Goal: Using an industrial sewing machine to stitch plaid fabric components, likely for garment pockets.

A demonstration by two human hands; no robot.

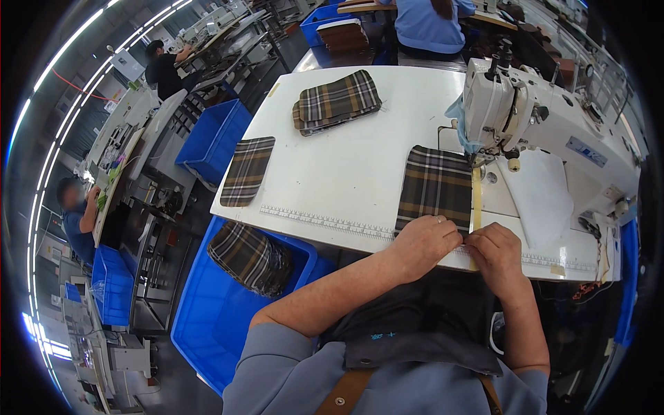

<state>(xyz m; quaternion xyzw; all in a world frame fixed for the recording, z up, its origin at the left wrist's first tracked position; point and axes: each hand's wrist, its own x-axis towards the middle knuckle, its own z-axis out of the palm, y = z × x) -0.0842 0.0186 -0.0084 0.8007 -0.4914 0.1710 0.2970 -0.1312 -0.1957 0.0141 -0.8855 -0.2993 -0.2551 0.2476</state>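
The dark plaid panel [436,183] lies flat on the right part of the white bench [332,166], its far right corner close by the head of the sewing machine [501,111] and its right side running along a yellow strip [476,200], which looks useful as a guide for keeping that side straight. The left hand [429,242] rests over the near edge, probably to steady the cloth; its fingers are bent and drawn together toward the near right corner. The right hand [494,254] meets it there, thumb and forefinger almost closed; whether either hand truly pinches the edge cannot be told, since the knuckles hide it. A printed ruler [332,223] runs along the near side, partly covered by the hands. To the left lies another plaid piece [247,169], and on the far side a stack of plaid pieces [339,100], both well apart from the hands and so out of the way. The machine head crowds the far right, with a white sheet [536,197] beside it. Below the near left edge, a blue bin [183,325] holds a plaid bundle [249,256].
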